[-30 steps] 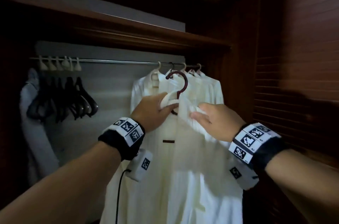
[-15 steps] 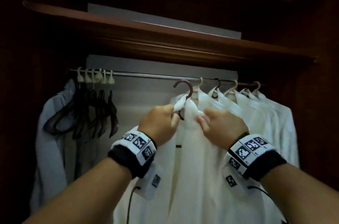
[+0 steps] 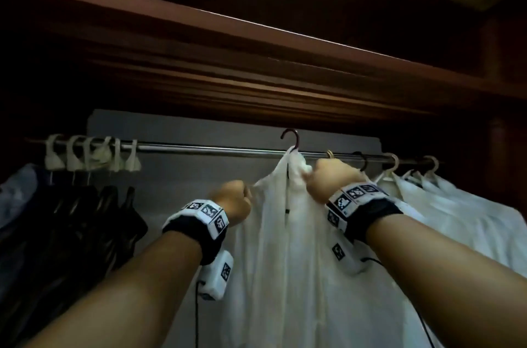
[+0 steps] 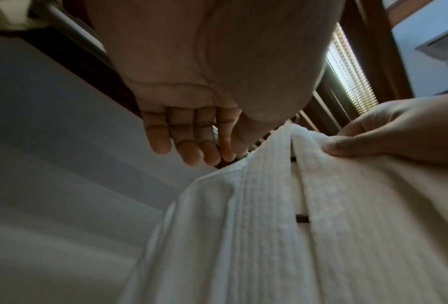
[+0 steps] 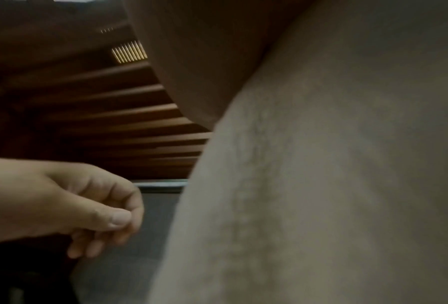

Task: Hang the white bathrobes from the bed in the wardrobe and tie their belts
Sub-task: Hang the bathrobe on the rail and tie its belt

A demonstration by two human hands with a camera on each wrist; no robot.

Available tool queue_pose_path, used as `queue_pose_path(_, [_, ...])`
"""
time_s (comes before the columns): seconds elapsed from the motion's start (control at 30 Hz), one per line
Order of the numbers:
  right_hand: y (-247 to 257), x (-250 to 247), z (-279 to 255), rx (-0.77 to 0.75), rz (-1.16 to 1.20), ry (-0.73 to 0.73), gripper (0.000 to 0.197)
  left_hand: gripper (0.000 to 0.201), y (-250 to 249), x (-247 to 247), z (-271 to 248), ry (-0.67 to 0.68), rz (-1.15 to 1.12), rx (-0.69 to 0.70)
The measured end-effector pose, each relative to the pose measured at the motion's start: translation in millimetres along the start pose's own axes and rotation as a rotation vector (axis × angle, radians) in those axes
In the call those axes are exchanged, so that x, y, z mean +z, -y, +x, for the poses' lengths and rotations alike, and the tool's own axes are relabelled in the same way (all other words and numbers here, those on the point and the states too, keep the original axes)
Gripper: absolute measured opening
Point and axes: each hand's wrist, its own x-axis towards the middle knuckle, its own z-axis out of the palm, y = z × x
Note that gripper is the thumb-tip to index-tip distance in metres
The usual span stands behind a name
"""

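at far left, dark hangers (image 3: 85,222) dangle from the rail (image 3: 199,148). left of centre, the left hand (image 3: 233,201) hangs loosely curled, holding nothing. mid-frame, the white bathrobe (image 3: 285,248) hangs with its hook (image 3: 291,138) at the rail. the right hand (image 3: 332,179) pinches its collar. more robes (image 3: 456,213) hang at right.

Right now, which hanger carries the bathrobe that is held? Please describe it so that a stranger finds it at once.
Find the metal rail under the wooden shelf. Near its middle, right of the white clips, the right hand pinches the collar of one bathrobe. Its hanger has a dark red hook reaching above the rail, higher than the hooks further right.
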Motion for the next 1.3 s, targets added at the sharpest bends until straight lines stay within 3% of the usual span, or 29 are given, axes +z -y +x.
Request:
queue_pose_path(0.1, [6.4, 41.6, 30.7, -0.047, -0.014, 0.050, 0.035, 0.011, 11.8, 14.4, 44.0, -0.008, 0.050, 0.034])
queue_pose_path(0.17, [10.6, 69.4, 40.2, -0.083, -0.031, 0.081, 0.040, 0.026, 21.1, 29.1, 62.0, -0.003, 0.057, 0.013])
queue_pose_path(0.23, [8.9, 82.5, 44.8, -0.076, 0.022, 0.144, 0.057, 0.039, 29.6, 45.2, 75.3, 0.024, 0.077, 0.036])
queue_pose_path(0.3, [0.8, 88.5, 47.8, -0.074, 0.068, 0.103, 0.069, 0.054, 36.0, 57.8, 85.3, 0.060, 0.113, 0.044])
queue_pose_path(0.4, [-9.2, 94.5, 48.7, -0.109, 0.025, 0.054, 0.086, 0.051, 39.8, 67.2, 94.4, 0.072, 0.134, 0.132])
queue_pose_path(0.5, [3.7, 105.5, 54.8, -0.027, -0.050, 0.009, 0.114, 0.069, 44.5, 75.7, 97.6, 0.051, -0.059, 0.156])
queue_pose_path(0.53, [11.5, 107.5, 54.7, -0.004, -0.064, -0.002, 0.116, 0.069, 44.8, 77.8, 97.2, 0.032, -0.100, 0.146])
queue_pose_path(0.57, [19.1, 109.0, 53.5, 0.007, -0.074, -0.011, 0.110, 0.066, 45.3, 80.4, 96.9, 0.002, -0.103, 0.150])
queue_pose_path(0.7, [27.8, 120.1, 54.0, -0.077, 0.008, -0.010, 0.047, 0.064, 53.9, 83.6, 95.6, -0.133, -0.022, 0.134])
queue_pose_path(0.77, [17.0, 127.1, 57.4, -0.070, 0.101, 0.009, 0.040, 0.063, 63.7, 84.2, 98.9, -0.145, -0.006, 0.142])
queue_pose_path(0.93, [1.3, 141.1, 59.0, -0.075, 0.165, -0.045, 0.042, 0.067, 67.8, 77.8, 110.2, -0.125, 0.027, 0.083])
queue_pose_path(1.1, [7.0, 140.6, 44.3, -0.120, 0.133, -0.067, 0.077, 0.077, 69.4, 74.8, 100.6, -0.128, 0.107, -0.014])
queue_pose_path(1.17, [5.5, 139.7, 38.8, -0.130, 0.129, -0.064, 0.079, 0.082, 66.0, 72.9, 93.3, -0.119, 0.153, -0.064])
queue_pose_path(1.3, [-6.4, 158.8, 22.7, -0.138, 0.066, -0.251, 0.082, 0.079, 62.5, 77.4, 72.6, -0.212, 0.177, -0.047])
